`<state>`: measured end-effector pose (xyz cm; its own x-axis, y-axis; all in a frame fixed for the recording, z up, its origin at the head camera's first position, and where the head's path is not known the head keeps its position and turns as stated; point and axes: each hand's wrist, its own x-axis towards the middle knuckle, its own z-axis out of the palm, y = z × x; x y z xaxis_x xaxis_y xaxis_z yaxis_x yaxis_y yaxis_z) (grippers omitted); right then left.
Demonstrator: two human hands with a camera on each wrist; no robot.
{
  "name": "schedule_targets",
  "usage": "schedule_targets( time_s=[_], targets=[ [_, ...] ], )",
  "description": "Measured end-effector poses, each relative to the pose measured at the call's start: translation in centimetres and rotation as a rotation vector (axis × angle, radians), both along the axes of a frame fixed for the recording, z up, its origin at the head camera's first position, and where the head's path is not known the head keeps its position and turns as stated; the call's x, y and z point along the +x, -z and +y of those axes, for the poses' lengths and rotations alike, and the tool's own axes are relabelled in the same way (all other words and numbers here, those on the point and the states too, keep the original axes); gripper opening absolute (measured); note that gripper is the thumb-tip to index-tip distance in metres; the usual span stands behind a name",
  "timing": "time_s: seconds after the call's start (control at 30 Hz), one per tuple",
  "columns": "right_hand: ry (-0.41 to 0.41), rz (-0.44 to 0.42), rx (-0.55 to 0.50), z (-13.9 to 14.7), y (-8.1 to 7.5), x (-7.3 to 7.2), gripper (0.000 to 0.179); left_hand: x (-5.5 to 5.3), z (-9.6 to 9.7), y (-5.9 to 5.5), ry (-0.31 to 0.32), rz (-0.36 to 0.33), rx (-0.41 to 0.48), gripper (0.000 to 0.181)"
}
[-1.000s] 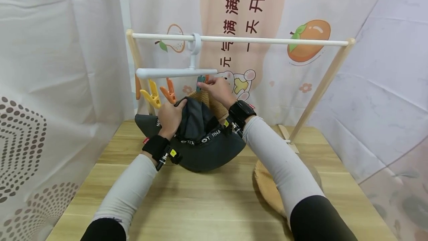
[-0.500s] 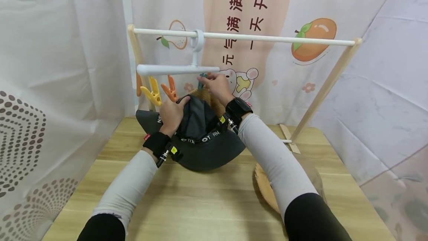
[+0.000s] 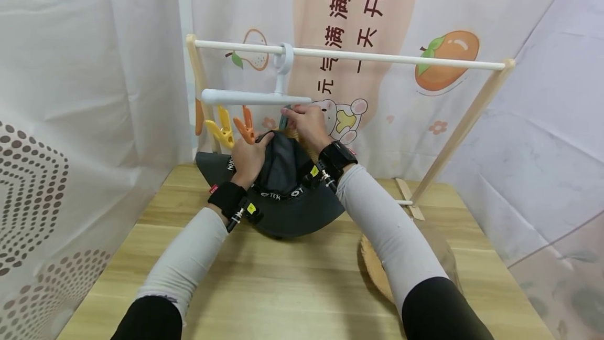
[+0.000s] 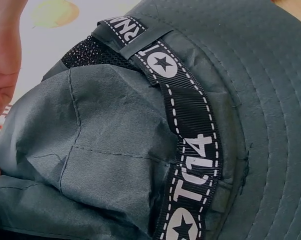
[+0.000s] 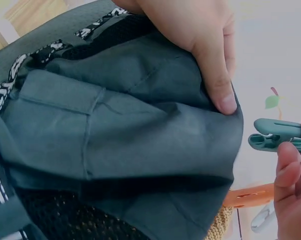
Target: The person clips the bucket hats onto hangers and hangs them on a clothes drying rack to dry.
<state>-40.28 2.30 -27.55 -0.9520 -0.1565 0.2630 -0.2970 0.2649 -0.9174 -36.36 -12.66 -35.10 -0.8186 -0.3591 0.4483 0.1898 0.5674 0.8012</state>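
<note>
My left hand [image 3: 247,159] grips the crown of a dark grey brimmed hat [image 3: 292,216], thumb on the cloth at the crown's edge. The hat is tipped with its inside facing me, showing a black band [image 4: 190,120] with white lettering. Just right of the crown, my right hand [image 5: 293,192] pinches a teal clothespin [image 5: 275,135] by its handles. Its nose points toward the hat's edge, with a gap between them in the right wrist view. Behind the hat, a tan knitted item [image 5: 220,224] is mostly hidden, near an orange clothespin [image 5: 250,195].
A white hanger [image 3: 255,98] hangs from the white rod [image 3: 377,57] of a wooden rack. Below it are a yellow clothespin [image 3: 222,129] and another orange clothespin [image 3: 246,127]. A tan fuzzy-edged item [image 3: 375,266] lies on the table [image 3: 278,293], partly under my right arm.
My left hand and the dark hat have risen slightly toward the hanger, covering more of the tan knitted item. The right hand stays near the hanger's right end with the teal clothespin.
</note>
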Motion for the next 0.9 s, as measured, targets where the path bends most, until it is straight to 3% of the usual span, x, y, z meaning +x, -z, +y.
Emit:
schedule_targets(
  time_s=[0.13,0.23,0.37,0.5,0.6,0.7,0.8,0.9],
  targets=[
    [-0.003,0.016,0.002,0.2,0.1,0.0,0.028,-0.1,0.6,0.2,0.015,0.135,0.021,0.054],
    [0.008,0.019,-0.009,0.4,0.1,0.0,0.027,-0.5,1.2,0.1,0.003,0.221,-0.002,0.075],
    [0.008,0.032,-0.030,0.4,-0.1,-0.1,0.025,-0.9,1.7,-0.4,-0.010,0.201,0.009,0.062],
    [-0.017,0.029,-0.013,0.2,-0.2,0.0,0.026,-0.8,1.8,-0.7,-0.026,0.193,0.069,0.066],
    [-0.019,-0.015,0.005,0.5,0.0,0.1,0.027,-0.6,1.8,-0.6,0.012,0.154,0.126,0.063],
    [-0.024,-0.084,-0.016,0.7,0.3,0.2,0.027,-0.5,1.7,-0.4,0.061,0.093,0.165,0.049],
    [-0.029,-0.119,-0.044,0.8,0.5,0.3,0.025,-0.5,1.6,-0.4,0.084,0.056,0.152,0.038],
    [-0.032,-0.118,-0.056,0.6,0.5,0.5,0.027,-0.5,1.4,-0.4,0.063,0.047,0.100,0.036]
  ],
)
